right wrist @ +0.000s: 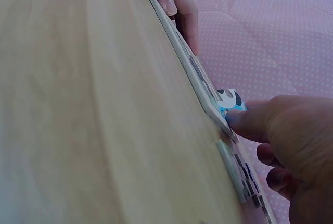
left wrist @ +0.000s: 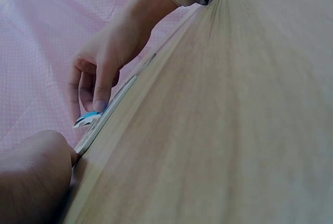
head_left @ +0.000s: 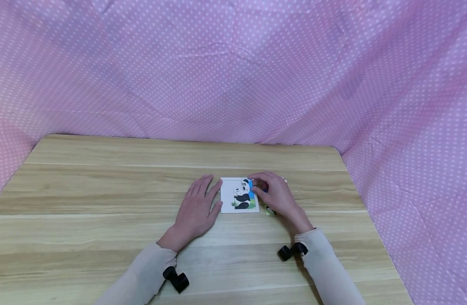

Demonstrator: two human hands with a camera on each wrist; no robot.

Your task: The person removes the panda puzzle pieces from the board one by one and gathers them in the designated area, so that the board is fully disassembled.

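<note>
A white puzzle board [head_left: 226,203] with a panda picture lies flat on the table. My left hand [head_left: 197,212] rests at its left edge, fingers extended, with index finger and thumb right at the border. At the board's upper right my right hand [head_left: 276,194] pinches a puzzle piece [right wrist: 229,99] between thumb and fingers. White, black and blue show on this piece, which tilts up over the board in both wrist views. In the left wrist view, the right thumb and fingertips come down onto the piece [left wrist: 87,119] just above the board's surface.
Partly hidden beneath my right hand, more loose pieces [head_left: 271,210] lie just right of the board. The right wrist view shows a flat stack or row of pieces [right wrist: 240,177] there. A pink dotted cloth [head_left: 233,84] hangs behind the wood-grain table [head_left: 104,182].
</note>
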